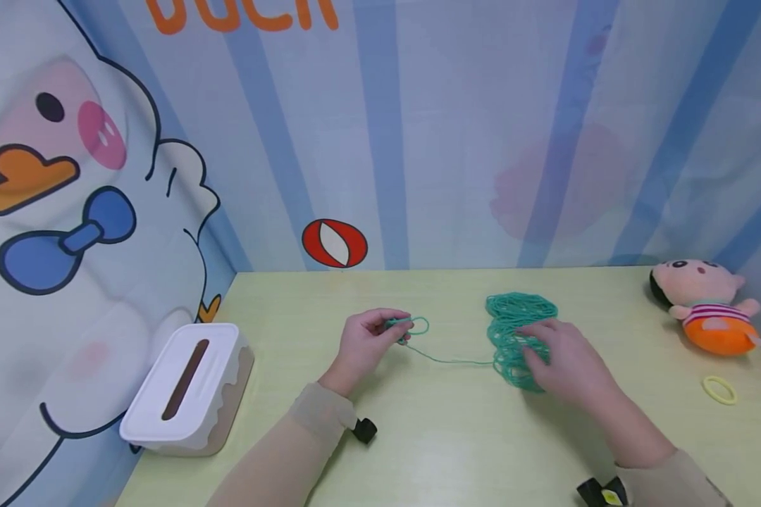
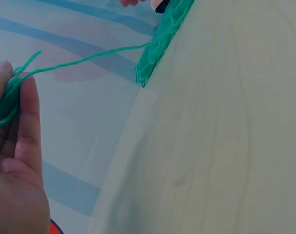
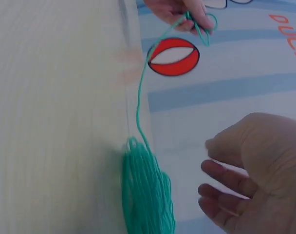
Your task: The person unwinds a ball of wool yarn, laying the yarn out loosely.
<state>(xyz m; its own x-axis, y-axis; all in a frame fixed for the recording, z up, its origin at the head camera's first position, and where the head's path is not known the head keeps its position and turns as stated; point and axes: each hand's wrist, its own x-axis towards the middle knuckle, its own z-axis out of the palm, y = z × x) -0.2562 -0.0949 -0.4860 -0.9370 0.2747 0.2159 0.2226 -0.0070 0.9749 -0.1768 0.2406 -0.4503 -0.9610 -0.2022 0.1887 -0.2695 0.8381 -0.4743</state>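
Between the thumb and fingers of my left hand (image 1: pixel 369 346) is a small bundle of green yarn (image 2: pixel 9 100), pinched above the table, with a loop standing out. A single yarn strand (image 1: pixel 447 361) runs from it to a larger green skein (image 1: pixel 515 308), which lies in loose folds on the table. My right hand (image 1: pixel 572 364) hovers at the skein's right side, overlapping it in the head view. The right wrist view shows its relaxed, slightly bent fingers (image 3: pixel 226 178) beside the skein with nothing in them.
On the left stands a white-lidded tissue box (image 1: pixel 184 387) with a brown slot. A plush doll (image 1: pixel 713 306) in orange sits at the far right, and a yellow ring (image 1: pixel 719 390) lies in front of it. A printed cloth backdrop (image 1: pixel 444 141) rises behind the table (image 1: pixel 444 451).
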